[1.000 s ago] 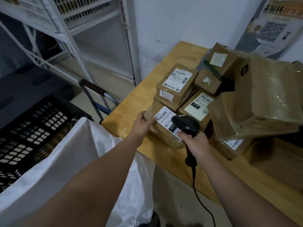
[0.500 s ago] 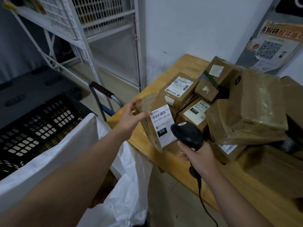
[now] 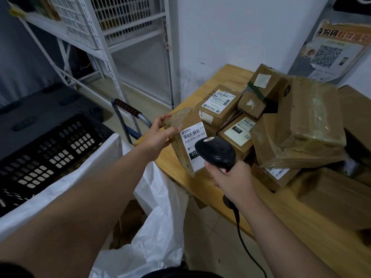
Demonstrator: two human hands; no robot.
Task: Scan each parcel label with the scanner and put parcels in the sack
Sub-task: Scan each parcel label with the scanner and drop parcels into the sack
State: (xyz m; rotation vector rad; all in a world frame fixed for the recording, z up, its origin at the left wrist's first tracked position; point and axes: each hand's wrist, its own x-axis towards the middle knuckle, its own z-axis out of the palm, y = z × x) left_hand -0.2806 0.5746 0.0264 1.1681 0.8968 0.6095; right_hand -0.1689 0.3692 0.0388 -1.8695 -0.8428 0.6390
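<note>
Now scanning: left grip [image 3: 158,135] pinches parcel [image 3: 178,152] tilted at bench [image 3: 301,217] edge, label [image 3: 193,141] facing scanner [image 3: 215,151] clamped in right grip [image 3: 232,177] (beam not visible). Next, likely: swing parcel left, drop into sack [image 3: 160,197] below.

PARCEL [image 3: 179,151]: flat on counter [image 3: 167,160] 1.0 s ago, now tipped up on end, tilted | LABEL [image 3: 193,137]: turns from facing up to facing the camera | LEFT GRIP [image 3: 158,135]: shifts from near end to upper left corner | SCANNER [image 3: 215,150]: head now in front of label's lower half | RIGHT GRIP [image 3: 232,179]: sits nearer the camera.
</note>
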